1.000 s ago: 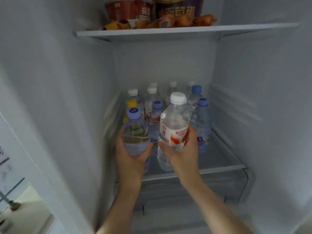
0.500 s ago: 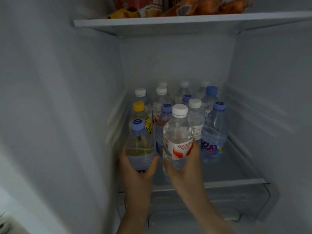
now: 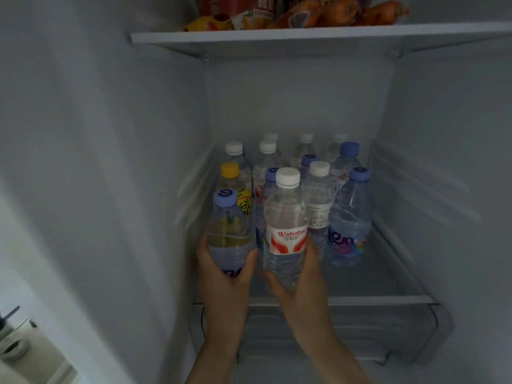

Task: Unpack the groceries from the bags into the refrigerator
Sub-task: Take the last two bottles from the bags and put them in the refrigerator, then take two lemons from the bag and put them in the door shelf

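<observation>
Inside the open refrigerator, my left hand point(image 3: 224, 275) grips the lower part of a blue-capped bottle point(image 3: 227, 231) at the front left of the glass shelf point(image 3: 388, 299). My right hand point(image 3: 297, 281) grips a white-capped water bottle with a red and white label point(image 3: 285, 225), just right of the first one. Both bottles stand upright at the front of a cluster of several bottles point(image 3: 318, 189), among them a yellow-capped one point(image 3: 231, 181) and a blue-capped one with a coloured label point(image 3: 350, 220).
An upper shelf point(image 3: 304, 37) carries packaged food in orange and red wrappers point(image 3: 318, 12). A clear drawer point(image 3: 360, 333) sits below the glass shelf. Bare shelf lies at the front right. The refrigerator's left wall point(image 3: 124, 189) is close to my left hand.
Both hands have carried their bottles lower and deeper, close to the cluster on the shelf. The view has tilted down and shifted slightly.
</observation>
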`<state>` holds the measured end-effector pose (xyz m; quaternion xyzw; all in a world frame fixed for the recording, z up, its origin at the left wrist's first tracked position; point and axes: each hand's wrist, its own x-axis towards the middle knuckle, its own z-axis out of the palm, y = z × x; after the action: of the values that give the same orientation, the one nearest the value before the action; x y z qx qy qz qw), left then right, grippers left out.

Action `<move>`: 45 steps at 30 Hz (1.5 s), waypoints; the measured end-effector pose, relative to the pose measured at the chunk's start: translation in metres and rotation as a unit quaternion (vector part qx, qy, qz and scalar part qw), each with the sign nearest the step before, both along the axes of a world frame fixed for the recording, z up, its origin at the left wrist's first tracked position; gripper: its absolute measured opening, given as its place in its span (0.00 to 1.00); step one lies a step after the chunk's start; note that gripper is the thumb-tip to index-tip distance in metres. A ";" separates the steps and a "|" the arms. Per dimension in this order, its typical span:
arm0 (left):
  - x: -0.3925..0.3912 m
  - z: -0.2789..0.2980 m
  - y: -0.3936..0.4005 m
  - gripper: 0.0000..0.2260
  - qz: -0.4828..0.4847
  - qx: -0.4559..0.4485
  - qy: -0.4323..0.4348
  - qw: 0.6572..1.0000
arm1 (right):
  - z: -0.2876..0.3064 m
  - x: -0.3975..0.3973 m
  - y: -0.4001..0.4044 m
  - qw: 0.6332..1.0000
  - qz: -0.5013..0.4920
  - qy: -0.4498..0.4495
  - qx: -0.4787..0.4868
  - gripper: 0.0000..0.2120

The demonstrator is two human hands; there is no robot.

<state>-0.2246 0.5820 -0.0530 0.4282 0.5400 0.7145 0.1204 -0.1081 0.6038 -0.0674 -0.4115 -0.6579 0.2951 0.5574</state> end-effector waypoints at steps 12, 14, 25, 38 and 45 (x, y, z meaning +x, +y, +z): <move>0.007 -0.028 -0.043 0.33 0.024 -0.142 0.075 0.987 | -0.011 0.032 -0.034 0.995 -0.045 -0.090 -0.014 0.22; 0.009 -0.030 -0.057 0.30 0.019 -0.164 0.071 0.984 | -0.010 0.035 -0.049 0.994 -0.047 -0.097 -0.003 0.17; 0.014 -0.047 -0.185 0.14 -0.144 -0.196 0.115 0.963 | -0.046 0.037 -0.186 0.982 -0.132 -0.137 0.000 0.19; 0.015 -0.122 -0.351 0.08 -0.332 -0.292 0.239 0.864 | -0.107 0.055 -0.420 0.951 -0.236 -0.127 -0.153 0.17; 0.061 -0.140 -0.416 0.07 -0.439 -0.293 0.304 0.793 | -0.132 0.095 -0.528 0.903 -0.338 -0.136 -0.226 0.16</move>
<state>-0.1636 0.1660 -0.1928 0.7587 0.4862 0.2251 0.3704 -0.0129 0.0757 -0.1995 -0.7606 -0.4638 0.1710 0.4209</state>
